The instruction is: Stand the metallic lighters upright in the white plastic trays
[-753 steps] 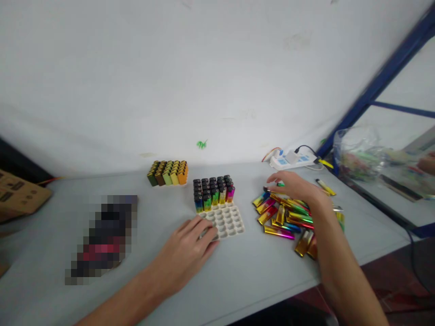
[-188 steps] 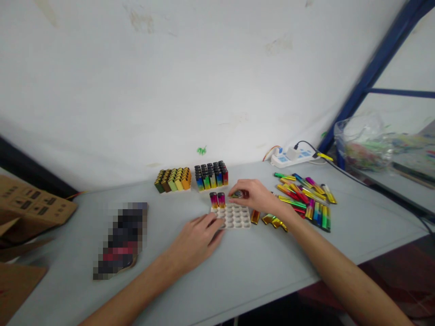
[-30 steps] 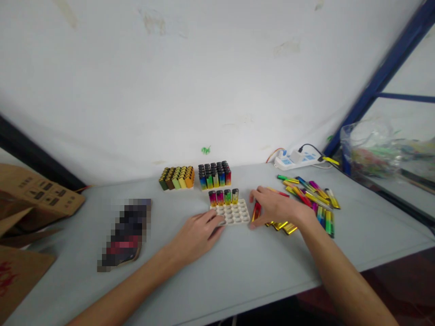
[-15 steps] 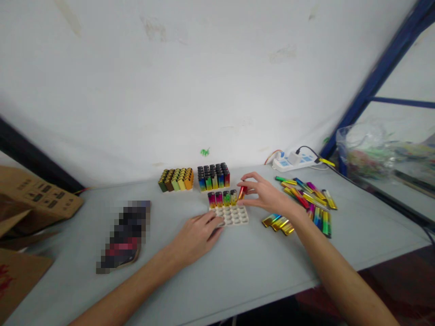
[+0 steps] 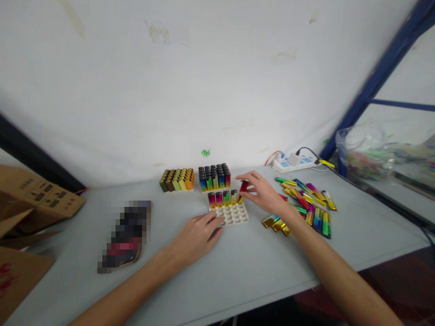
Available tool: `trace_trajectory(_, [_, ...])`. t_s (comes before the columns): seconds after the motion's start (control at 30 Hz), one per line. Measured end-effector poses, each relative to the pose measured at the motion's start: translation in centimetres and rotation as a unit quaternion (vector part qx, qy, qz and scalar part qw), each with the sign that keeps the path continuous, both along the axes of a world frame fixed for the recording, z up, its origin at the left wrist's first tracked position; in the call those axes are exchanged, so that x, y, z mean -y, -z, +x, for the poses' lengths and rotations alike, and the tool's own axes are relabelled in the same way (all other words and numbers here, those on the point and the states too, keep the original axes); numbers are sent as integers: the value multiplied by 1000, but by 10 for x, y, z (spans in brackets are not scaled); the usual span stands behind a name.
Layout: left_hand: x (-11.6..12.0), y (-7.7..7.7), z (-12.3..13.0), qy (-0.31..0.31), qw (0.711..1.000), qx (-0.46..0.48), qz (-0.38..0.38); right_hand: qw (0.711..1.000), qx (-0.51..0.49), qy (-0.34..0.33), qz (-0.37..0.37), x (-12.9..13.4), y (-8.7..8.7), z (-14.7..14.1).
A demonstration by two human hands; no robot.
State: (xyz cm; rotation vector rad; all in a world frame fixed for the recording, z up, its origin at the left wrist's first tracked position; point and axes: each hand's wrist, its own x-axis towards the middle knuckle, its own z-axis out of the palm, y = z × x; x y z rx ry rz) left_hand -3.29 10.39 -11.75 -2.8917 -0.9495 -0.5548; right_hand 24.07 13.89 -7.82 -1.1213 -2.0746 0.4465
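A white tray with round holes [image 5: 234, 216] lies in the middle of the table. Several lighters stand upright along its back row, among them a magenta one [image 5: 211, 200] and a green one [image 5: 226, 198]. My left hand [image 5: 200, 231] is closed on the tray's left front corner, its fingertips covering some holes. At the back right corner, my right hand [image 5: 261, 192] grips a red and gold lighter [image 5: 244, 186] between thumb and fingers. That lighter leans slightly, with its lower end at the last hole of the back row.
Behind the tray stand a block of dark-topped lighters [image 5: 214, 177] and a block of gold-topped ones [image 5: 177, 180]. Loose lighters [image 5: 314, 199] lie scattered to the right, below a power strip [image 5: 297, 161]. Cardboard boxes [image 5: 37, 192] and a pixelated item [image 5: 125, 235] are at left.
My right hand has shifted slightly, and the red lighter now stands more upright at the tray's back right corner. My left hand stays on the tray.
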Motion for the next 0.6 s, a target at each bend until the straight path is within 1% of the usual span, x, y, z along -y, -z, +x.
trace_trajectory(0.1, [0, 0, 0, 1, 1000, -1, -1, 1000, 5, 2, -2, -2, 2, 2])
trace_trajectory(0.2, [0, 0, 0, 1, 1000, -2, -1, 1000, 13, -16, -21, -4, 4, 5])
trace_trajectory(0.3, [0, 0, 0, 1, 1000, -5, -1, 998, 32, -32, -44, -3, 2, 7])
trace_trajectory(0.47, [-1, 0, 0, 0, 1000, -4, 2, 997, 34, -25, -68, 1, -4, 3])
trace_trajectory(0.6, [-1, -2, 1, 1, 1000, -10, -5, 995, 77, -9, -70, 2, 0, -4])
